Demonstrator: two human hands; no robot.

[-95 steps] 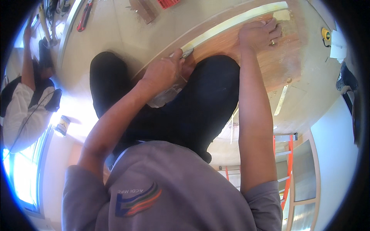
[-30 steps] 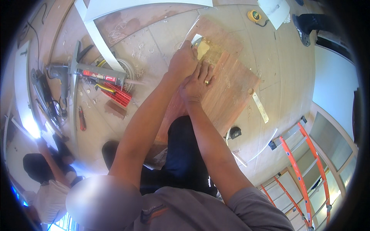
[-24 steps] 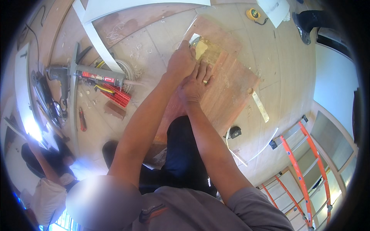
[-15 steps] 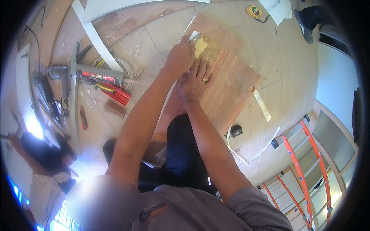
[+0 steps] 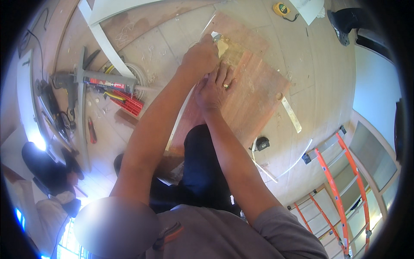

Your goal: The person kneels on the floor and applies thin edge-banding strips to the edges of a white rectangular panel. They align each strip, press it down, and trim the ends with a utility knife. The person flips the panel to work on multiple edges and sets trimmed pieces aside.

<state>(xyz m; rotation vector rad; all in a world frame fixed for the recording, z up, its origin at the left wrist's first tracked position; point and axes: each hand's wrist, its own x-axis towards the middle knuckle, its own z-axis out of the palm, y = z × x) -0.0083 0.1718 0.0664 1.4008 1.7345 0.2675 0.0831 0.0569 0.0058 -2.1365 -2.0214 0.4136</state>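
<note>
A reddish wooden board lies in front of me across my knee, with a pale yellow patch near its far left edge. My left hand is closed around a small tool with a grey metal end; most of the tool is hidden by the fingers, so its exact kind is unclear. It meets the board's left edge beside the yellow patch. My right hand, with a ring on one finger, rests flat on the board just nearer to me, fingers stretched out and nothing held.
To the left lie a caulking gun, a heat gun or drill, a red-handled cutter and coiled cable. Tape measures sit on the floor. An orange ladder stands right; another person is at left.
My left hand and the tool have shifted slightly left along the board's edge. My right hand stays pressed on the board. The other person's arm at left has moved down.
</note>
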